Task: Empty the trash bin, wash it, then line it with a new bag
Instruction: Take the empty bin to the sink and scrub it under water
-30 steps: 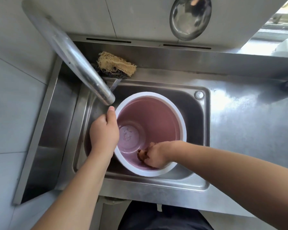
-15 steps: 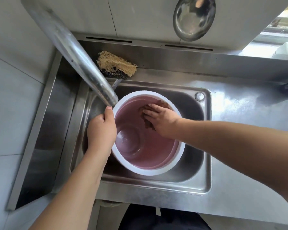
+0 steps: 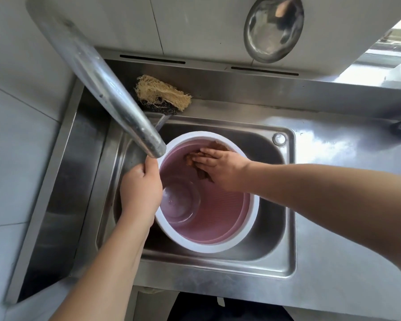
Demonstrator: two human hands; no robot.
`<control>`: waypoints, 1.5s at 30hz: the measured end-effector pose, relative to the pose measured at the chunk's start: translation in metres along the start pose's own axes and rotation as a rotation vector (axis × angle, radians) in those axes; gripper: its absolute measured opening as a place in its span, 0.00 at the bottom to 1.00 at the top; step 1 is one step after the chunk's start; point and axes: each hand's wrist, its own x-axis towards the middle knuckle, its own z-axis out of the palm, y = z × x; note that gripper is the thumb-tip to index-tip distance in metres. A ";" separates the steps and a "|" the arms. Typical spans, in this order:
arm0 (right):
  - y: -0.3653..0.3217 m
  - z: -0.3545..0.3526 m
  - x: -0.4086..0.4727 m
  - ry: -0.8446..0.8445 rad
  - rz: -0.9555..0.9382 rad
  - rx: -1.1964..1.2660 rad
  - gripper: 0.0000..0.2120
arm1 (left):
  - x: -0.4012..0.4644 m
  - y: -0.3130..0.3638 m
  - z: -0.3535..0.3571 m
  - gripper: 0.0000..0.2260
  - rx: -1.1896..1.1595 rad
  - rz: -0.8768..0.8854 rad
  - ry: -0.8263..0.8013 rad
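A pink trash bin (image 3: 220, 218) with a white rim stands in the steel sink (image 3: 273, 258), tilted toward me. My left hand (image 3: 140, 188) grips the bin's left rim, thumb on the edge. My right hand (image 3: 220, 169) is inside the bin and presses a brown cloth (image 3: 190, 159) flat against the far inner wall. Most of the cloth is hidden under my fingers. A little water lies in the bin's bottom.
The steel tap spout (image 3: 116, 105) reaches over the bin's left rim, just above my left hand. A loofah scrubber (image 3: 162, 92) lies on the ledge behind the sink. A metal ladle (image 3: 273, 28) hangs on the wall. Steel counter (image 3: 347, 205) extends to the right.
My right hand moved with the cloth from the near inner wall of the bin up to the far wall. My left hand has kept its grip on the rim.
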 end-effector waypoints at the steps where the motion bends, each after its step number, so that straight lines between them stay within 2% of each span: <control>1: -0.007 0.005 0.004 -0.045 0.019 0.010 0.26 | -0.002 0.001 0.001 0.25 -0.012 0.006 -0.010; 5: -0.035 0.020 0.023 -0.207 0.200 0.226 0.30 | -0.011 0.003 0.004 0.22 -0.014 0.068 -0.023; 9: -0.057 0.030 0.042 -0.300 0.216 0.299 0.32 | -0.018 0.000 0.003 0.23 -0.001 0.088 -0.022; 13: -0.063 0.041 0.065 -0.250 0.228 0.450 0.35 | -0.024 -0.002 -0.001 0.23 0.023 0.078 -0.008; 18: -0.076 0.059 0.087 -0.247 0.154 0.345 0.37 | -0.029 -0.005 -0.002 0.24 0.026 0.110 -0.015; 24: -0.121 0.057 0.094 -0.376 0.337 0.673 0.29 | -0.023 -0.014 -0.004 0.23 -0.038 0.068 0.022; 28: -0.144 0.038 0.098 -0.546 0.317 0.758 0.36 | -0.022 -0.023 -0.006 0.25 -0.068 0.052 0.026; 34: -0.143 0.011 0.114 -0.676 0.154 0.867 0.24 | -0.030 -0.023 -0.007 0.26 -0.091 0.045 -0.015; 38: -0.146 0.002 0.112 -0.569 0.278 1.161 0.12 | -0.033 -0.019 -0.006 0.26 -0.100 0.067 -0.037; 42: -0.150 -0.005 0.108 -0.424 0.484 1.578 0.17 | -0.030 -0.019 -0.006 0.26 -0.092 0.083 -0.056; 45: -0.152 -0.011 0.109 -0.281 0.560 1.747 0.19 | -0.026 -0.021 -0.007 0.26 -0.091 0.074 -0.062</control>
